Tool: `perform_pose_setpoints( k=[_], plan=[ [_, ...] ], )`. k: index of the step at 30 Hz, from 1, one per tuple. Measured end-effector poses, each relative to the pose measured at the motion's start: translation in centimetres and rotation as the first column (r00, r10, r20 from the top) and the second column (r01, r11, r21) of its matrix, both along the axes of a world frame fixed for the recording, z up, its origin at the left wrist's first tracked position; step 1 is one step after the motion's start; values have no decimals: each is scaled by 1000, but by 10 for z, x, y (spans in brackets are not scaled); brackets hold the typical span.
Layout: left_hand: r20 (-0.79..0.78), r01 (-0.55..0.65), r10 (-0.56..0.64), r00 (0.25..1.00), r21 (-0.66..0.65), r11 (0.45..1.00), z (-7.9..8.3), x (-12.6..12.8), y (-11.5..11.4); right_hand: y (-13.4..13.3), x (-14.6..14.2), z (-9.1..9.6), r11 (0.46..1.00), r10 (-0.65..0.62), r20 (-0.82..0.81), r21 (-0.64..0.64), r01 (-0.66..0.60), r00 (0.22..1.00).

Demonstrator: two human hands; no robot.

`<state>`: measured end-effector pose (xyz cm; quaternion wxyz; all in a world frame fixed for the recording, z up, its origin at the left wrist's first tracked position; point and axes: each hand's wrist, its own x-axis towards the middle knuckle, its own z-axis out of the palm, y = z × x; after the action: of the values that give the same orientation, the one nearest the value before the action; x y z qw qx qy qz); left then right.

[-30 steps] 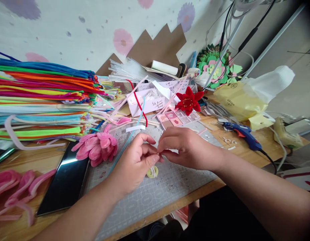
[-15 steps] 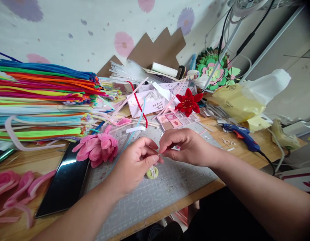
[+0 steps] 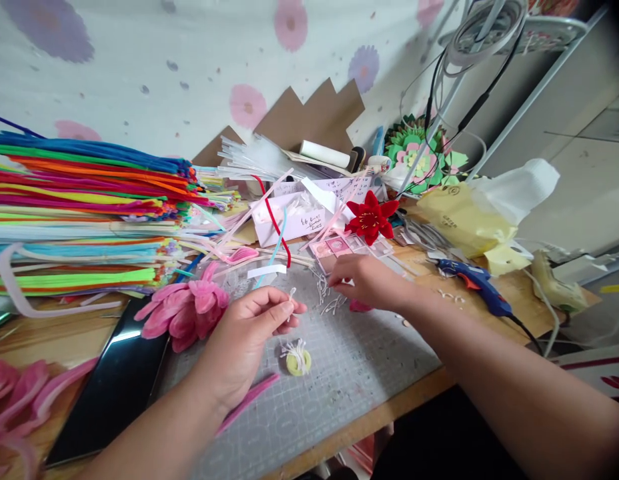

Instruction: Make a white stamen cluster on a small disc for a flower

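My left hand (image 3: 262,313) pinches a small bunch of thin white strands (image 3: 291,303) between thumb and fingertips. My right hand (image 3: 362,277) is over the mat with its fingers curled together, beside loose white strands (image 3: 323,290); what its fingertips hold, if anything, is hidden. Below the left hand, a yellow-green round piece (image 3: 298,363) lies on the grey cutting mat (image 3: 339,400) with white strands across it. A pink pipe cleaner (image 3: 252,400) pokes out from under my left forearm. Next to my left wrist lies a pink fuzzy flower (image 3: 184,307).
Bundles of coloured pipe cleaners (image 3: 79,200) fill the left side. A black tablet (image 3: 107,387) lies in front of them. Behind the hands are a red flower (image 3: 372,219) and a white paper box (image 3: 289,230). A blue glue gun (image 3: 474,283) with its cable is at right.
My hands have come apart: the right has moved away from the left to the loose strands. The left keeps hold of white strands. The view has shifted slightly.
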<state>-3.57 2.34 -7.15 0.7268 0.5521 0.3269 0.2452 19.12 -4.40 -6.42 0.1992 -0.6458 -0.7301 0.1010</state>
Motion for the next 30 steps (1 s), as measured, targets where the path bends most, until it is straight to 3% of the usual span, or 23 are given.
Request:
perform_pose_setpoints(
  k=[6, 10, 12, 14, 17, 21, 25, 28, 30],
  plan=[
    [41, -70, 71, 997, -19, 997, -1, 1, 3, 12, -14, -17, 999, 49, 28, -11, -49, 998],
    [62, -83, 84, 994, -26, 996, -1, 2, 3, 9, -14, -11, 1000, 21, -84, 25, -19, 996],
    [75, -95, 98, 992, -43, 995, -2, 3, 1, 5, -18, -3, 999, -13, -223, 45, 23, 975],
    [88, -103, 108, 990, -63, 993, -1, 4, -1, 0, -27, 5, 998, -44, -487, 18, 60, 872],
    [129, -116, 127, 983, -88, 989, -1, 5, -6, -4, -49, 12, 997, -71, -843, -52, 52, 533],
    [194, -125, 148, 970, -126, 984, -1, 6, -9, -3, -74, 13, 991, -111, -961, -88, 103, 253],
    [188, -120, 142, 972, -123, 985, -2, 5, -8, 1, -78, 11, 971, -181, -975, -156, 183, 131],
    [155, -151, 151, 976, -10, 989, -5, 4, -5, 5, -73, 10, 950, -220, -967, -183, 254, 127],
    [148, -172, 158, 976, 83, 982, -5, 4, -3, 7, -69, 9, 946, -229, -960, -180, 270, 163]
  ],
)
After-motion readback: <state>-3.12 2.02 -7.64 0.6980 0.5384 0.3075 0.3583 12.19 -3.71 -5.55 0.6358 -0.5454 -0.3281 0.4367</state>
